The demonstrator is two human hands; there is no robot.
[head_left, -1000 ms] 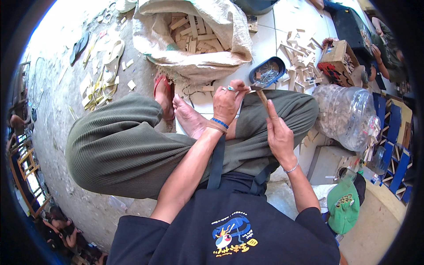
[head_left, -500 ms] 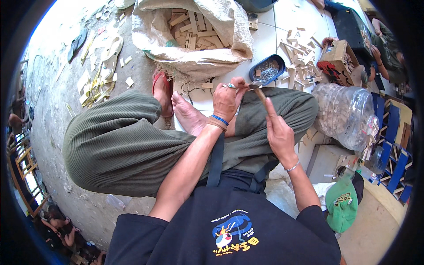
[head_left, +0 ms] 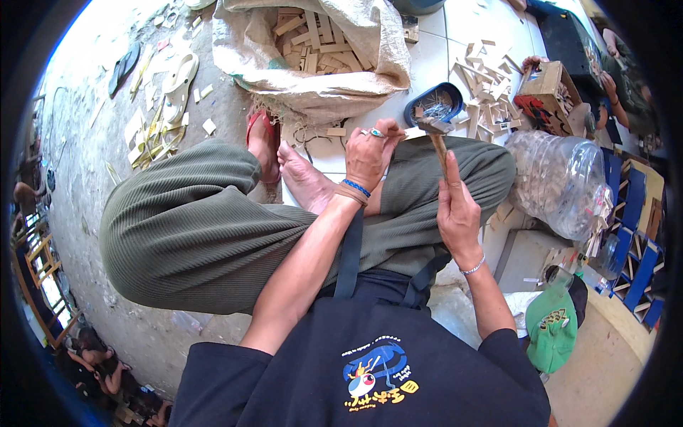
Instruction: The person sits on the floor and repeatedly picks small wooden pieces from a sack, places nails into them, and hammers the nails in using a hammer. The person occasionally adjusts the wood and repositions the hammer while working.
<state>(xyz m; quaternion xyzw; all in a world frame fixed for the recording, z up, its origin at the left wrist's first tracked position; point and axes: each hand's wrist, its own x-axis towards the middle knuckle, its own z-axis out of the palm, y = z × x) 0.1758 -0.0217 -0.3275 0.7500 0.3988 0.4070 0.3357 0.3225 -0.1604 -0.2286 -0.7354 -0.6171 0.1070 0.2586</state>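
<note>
My right hand [head_left: 459, 217] is closed around the wooden handle of a hammer [head_left: 440, 146]. The hammer's dark metal head sits just in front of a blue oval tub [head_left: 429, 105] of nails. My left hand [head_left: 368, 156], with a ring and wrist bands, is closed in a pinch above my bent leg. From its fingertips a pale strip of wood [head_left: 413, 133] sticks out toward the hammer head, which stands to its right. Whether a nail is also held between those fingers is too small to tell.
A woven sack [head_left: 313, 99] of wood pieces lies ahead. Loose wood strips [head_left: 487, 89] are heaped beyond the tub, near a cardboard box [head_left: 548, 96]. On the right are a large clear plastic bottle [head_left: 558, 185] and a green cap [head_left: 551, 327]. Sandals [head_left: 178, 78] lie at left; other people sit nearby.
The hammer head has come away from my left fingertips, up and to the right. The pale wood strip now shows more plainly. My left hand has hardly moved.
</note>
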